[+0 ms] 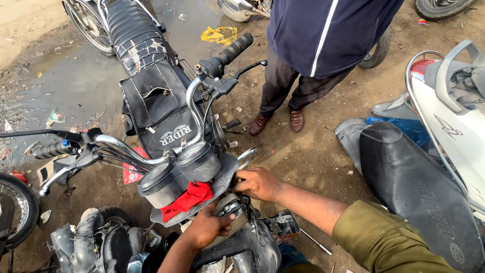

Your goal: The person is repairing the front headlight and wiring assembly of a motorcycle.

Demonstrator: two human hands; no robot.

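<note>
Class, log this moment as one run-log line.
left hand: on headlight | right hand: gripping headlight bracket plate | red cloth: under gauges

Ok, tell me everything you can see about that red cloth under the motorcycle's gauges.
The red cloth is a crumpled, soft-looking rag, bright red with folds and creases. It sits tucked beneath the two round black gauges, lying on the grey mounting plate at the front of the motorcycle. Its lower end hangs toward the left hand, which is close below it; whether they touch is unclear. The right hand rests on the plate's edge, apart from the cloth.
</note>
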